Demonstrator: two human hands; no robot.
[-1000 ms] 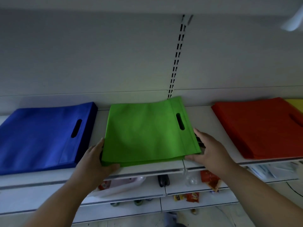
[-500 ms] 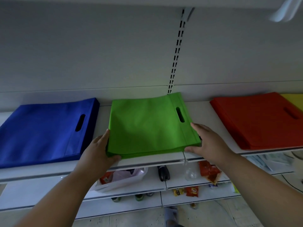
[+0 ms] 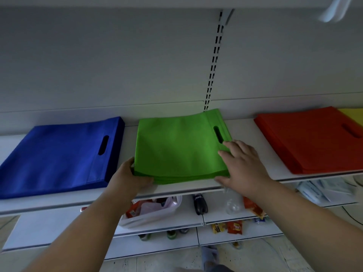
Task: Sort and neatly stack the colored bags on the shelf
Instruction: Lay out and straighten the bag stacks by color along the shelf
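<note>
Left hand (image 3: pixel 128 178) has slid in tighter than a second ago, and now its fingers curl around the near-left corner of the green bag stack (image 3: pixel 180 148), thumb along the front edge, pinching that corner. The stack sits mid-shelf, flat on the white shelf (image 3: pixel 245 132), squarer to the front lip than before, its handle slot out at 2 o'clock. Over on the right, the right hand (image 3: pixel 244 167) has come up off the side: fingers spread and nearly straight, tips resting on the top sheet just below the slot, thumb laid along the near-right corner at the front edge.

Sweeping left to right across the shelf: the blue bag stack (image 3: pixel 59 156) lies at 9 o'clock of the green one, close beside it but apart. At 3 o'clock, well apart, the red bag stack (image 3: pixel 312 140), with a sliver of yellow bag (image 3: pixel 353 115) behind it at the frame edge. Below, at 6 o'clock, a dark bottle (image 3: pixel 200 204), a white plastic bag (image 3: pixel 155 212) and snack packets (image 3: pixel 233 227) on the lower shelves. Both forearms cross in front of those.
</note>
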